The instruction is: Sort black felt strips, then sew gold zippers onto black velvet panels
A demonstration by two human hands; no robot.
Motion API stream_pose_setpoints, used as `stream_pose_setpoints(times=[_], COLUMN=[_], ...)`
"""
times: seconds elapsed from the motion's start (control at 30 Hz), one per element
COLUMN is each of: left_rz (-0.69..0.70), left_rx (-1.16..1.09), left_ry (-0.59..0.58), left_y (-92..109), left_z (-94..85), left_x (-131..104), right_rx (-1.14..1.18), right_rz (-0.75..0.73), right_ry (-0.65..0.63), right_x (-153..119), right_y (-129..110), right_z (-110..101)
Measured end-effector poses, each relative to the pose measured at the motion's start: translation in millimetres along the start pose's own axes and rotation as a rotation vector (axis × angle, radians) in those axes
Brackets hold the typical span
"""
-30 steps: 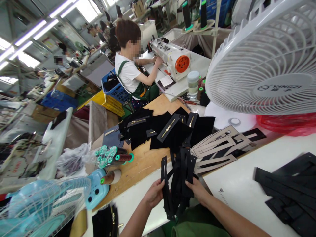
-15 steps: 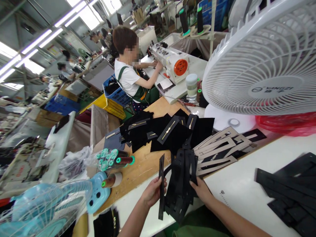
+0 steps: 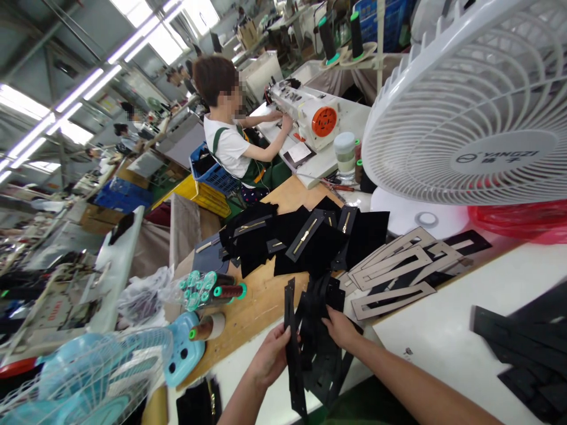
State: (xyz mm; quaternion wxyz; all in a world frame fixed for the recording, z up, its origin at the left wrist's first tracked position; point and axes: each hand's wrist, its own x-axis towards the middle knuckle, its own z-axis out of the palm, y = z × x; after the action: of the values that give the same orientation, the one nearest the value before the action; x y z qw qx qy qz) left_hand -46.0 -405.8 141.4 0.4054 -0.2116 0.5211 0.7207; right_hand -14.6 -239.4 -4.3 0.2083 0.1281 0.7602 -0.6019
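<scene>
Upright between the thumb and fingers of my left hand is a narrow black strip with small holes near its ends. My right hand is closed on the edge of a bunch of black strips, which bends and fans out at the front edge of the table. Its fingers are partly hidden behind the bunch. Beyond both hands lie black fabric pieces, some with a gold zipper set in a dark frame. Beige slotted templates lie to the right of the bunch.
A white fan looms at the right, above more black strips. On the left are thread spools and a blue fan. A co-worker sits at a sewing machine beyond the table.
My right hand has moved left and slightly up, and the bunch has bent and shifted with it. My left hand still holds its strip, now tilted a little. The view has turned slightly.
</scene>
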Motion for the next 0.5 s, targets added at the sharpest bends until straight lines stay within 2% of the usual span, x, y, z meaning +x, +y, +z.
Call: stream_pose_setpoints(times=[0.23, 0.37, 0.5], left_rz=[0.148, 0.233, 0.358], left_rx=[-0.065, -0.065, -0.051], left_ry=[-0.026, -0.048, -0.079], left_y=[53, 72, 100], left_z=[19.6, 41.5, 68.3], left_x=[-31, -42, -64], right_rx=[-0.112, -0.136, -0.136], right_rz=[0.045, 0.043, 0.047], right_ry=[-0.038, -0.051, -0.058], right_x=[0, -7, -10], right_y=[-6, -9, -14], right_z=[-1, -4, -6])
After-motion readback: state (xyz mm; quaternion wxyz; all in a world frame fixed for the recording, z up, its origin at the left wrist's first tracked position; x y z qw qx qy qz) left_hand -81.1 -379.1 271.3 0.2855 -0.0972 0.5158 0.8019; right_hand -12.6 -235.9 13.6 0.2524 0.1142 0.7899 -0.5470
